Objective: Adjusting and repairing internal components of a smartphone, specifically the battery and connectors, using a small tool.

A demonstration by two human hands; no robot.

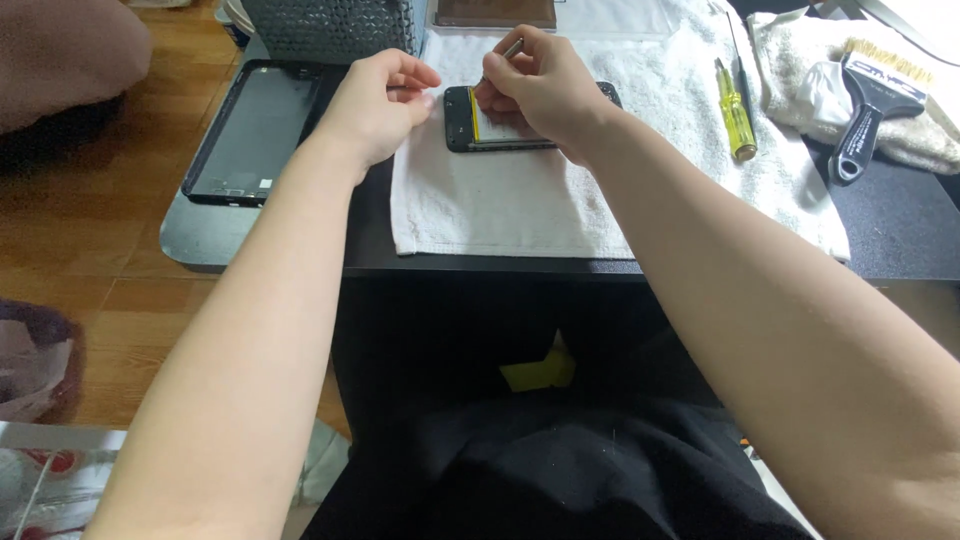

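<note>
We see an opened black phone body (500, 135) lying flat on the white towel, a yellow strip along its left edge, with a thin metal tool (511, 48) angled above it.

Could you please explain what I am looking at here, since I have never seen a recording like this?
This is a single picture from a camera worn on a person's head, looking down at their own two bare arms. No machine is involved. The person sits at a dark table with a white towel spread on it. On the towel lies an opened phone, black with a yellow strip inside. The left hand rests at the phone's left end. The right hand covers most of the phone and holds a thin metal tool; its tip is hidden. To the right lie a yellow screwdriver and a black-handled brush on a cloth. To the left a black tablet lies flat, with a grey basket behind it.
</note>
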